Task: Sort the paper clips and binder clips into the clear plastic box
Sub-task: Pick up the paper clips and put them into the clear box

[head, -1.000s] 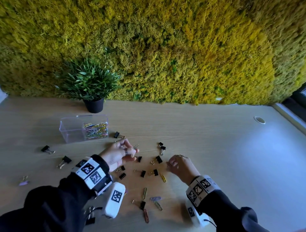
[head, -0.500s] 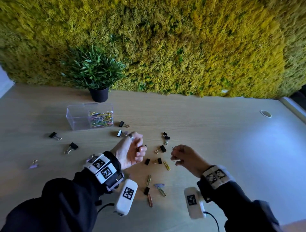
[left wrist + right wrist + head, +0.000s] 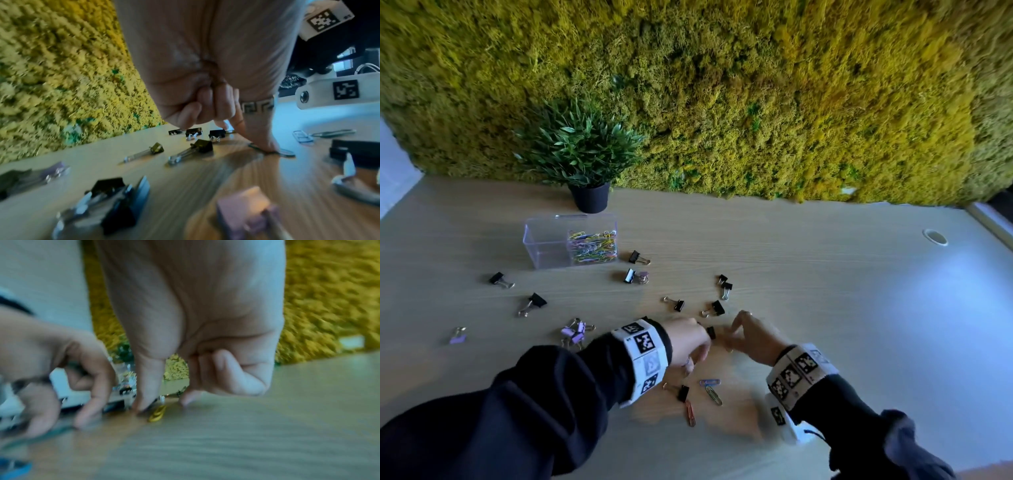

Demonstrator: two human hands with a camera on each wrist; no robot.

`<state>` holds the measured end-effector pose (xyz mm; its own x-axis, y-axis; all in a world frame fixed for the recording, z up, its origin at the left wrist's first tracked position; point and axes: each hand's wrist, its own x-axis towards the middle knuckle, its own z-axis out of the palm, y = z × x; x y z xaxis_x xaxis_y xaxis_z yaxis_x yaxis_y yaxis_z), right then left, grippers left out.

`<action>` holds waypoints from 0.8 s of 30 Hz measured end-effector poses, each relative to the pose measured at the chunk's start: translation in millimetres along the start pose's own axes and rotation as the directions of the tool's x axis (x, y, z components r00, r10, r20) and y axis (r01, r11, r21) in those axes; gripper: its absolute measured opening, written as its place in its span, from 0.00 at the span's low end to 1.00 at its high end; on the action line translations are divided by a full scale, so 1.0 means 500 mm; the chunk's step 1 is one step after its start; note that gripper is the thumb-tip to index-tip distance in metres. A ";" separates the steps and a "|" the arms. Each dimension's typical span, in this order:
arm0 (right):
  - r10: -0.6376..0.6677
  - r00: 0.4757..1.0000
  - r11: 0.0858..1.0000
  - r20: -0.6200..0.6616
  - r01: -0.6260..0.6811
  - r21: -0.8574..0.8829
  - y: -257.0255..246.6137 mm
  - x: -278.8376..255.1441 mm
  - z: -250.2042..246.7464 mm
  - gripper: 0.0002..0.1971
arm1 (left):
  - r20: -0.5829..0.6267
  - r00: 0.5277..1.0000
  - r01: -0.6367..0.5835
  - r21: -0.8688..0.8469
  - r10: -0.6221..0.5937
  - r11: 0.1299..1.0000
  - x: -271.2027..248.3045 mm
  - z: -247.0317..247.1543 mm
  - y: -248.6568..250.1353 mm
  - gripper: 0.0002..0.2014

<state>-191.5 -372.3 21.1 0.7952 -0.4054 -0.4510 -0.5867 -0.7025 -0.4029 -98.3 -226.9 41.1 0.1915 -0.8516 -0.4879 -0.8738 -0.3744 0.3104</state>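
Low over the wooden table (image 3: 808,274), both hands are brought down side by side among the scattered clips. On the left hand (image 3: 688,342) most fingers are curled into the palm, while one finger (image 3: 265,142) is pressed onto a dark paper clip (image 3: 285,153) lying flat on the table. The right hand (image 3: 751,337) is set just beside it – thumb and forefinger are held a narrow gap apart, tips down on the wood, and a yellow paper clip (image 3: 157,415) lies between them; whether it is actually pinched cannot be told through the blur. The other fingers of that hand are folded in.

The clear plastic box (image 3: 544,240) is seen well behind the hands, near a potted plant (image 3: 582,161) – coloured paper clips (image 3: 592,246) are heaped in its right part. Black binder clips (image 3: 717,308) and lilac binder clips (image 3: 571,332) are strewn over the table between box and hands.
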 end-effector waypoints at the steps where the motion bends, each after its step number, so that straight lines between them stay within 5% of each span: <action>1: -0.018 1.000 0.997 -0.001 0.017 -0.075 0.000 -0.001 0.000 0.18 | 0.006 1.000 0.003 0.034 -0.003 0.999 0.002 0.000 0.001 0.10; 7: -0.114 0.992 0.979 0.058 0.122 -0.162 -0.022 -0.003 -0.003 0.05 | 0.023 1.000 0.005 0.044 -0.006 0.999 -0.008 -0.001 -0.008 0.10; 12: -0.083 0.990 0.967 0.118 0.108 -0.231 -0.031 -0.012 -0.007 0.15 | 0.003 1.000 -0.021 -0.068 0.021 0.997 -0.026 -0.010 -0.035 0.16; 15: -0.068 0.987 0.963 0.144 0.102 -0.248 -0.036 -0.014 -0.013 0.07 | 0.055 0.998 -0.032 -0.016 0.033 0.999 -0.024 -0.017 -0.034 0.15; 17: -0.063 0.985 0.989 0.160 0.083 -0.120 -0.039 -0.010 -0.020 0.12 | 0.085 0.996 -0.039 0.064 0.034 0.997 -0.020 -0.023 -0.028 0.12; 19: -0.015 0.980 0.971 0.198 -0.033 0.236 -0.044 -0.009 -0.032 0.13 | 0.137 0.990 -0.037 0.155 0.016 0.987 -0.022 -0.029 -0.016 0.12; 22: -0.045 0.964 0.605 0.263 -0.183 0.775 -0.049 -0.004 -0.056 0.15 | 0.176 0.984 -0.026 0.147 0.000 0.989 -0.035 -0.037 -0.016 0.09; 24: -0.185 0.938 0.298 0.294 -0.232 0.926 -0.060 0.009 -0.074 0.10 | 0.073 0.997 0.022 -0.153 -0.011 0.988 -0.046 -0.046 -0.042 0.06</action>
<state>-164.5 -374.7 60.4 0.8089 -0.0785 -0.5827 -0.5012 0.4260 -0.7532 -73.9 -208.0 64.3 0.1682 -0.8182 -0.5498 -0.7908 -0.4450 0.4203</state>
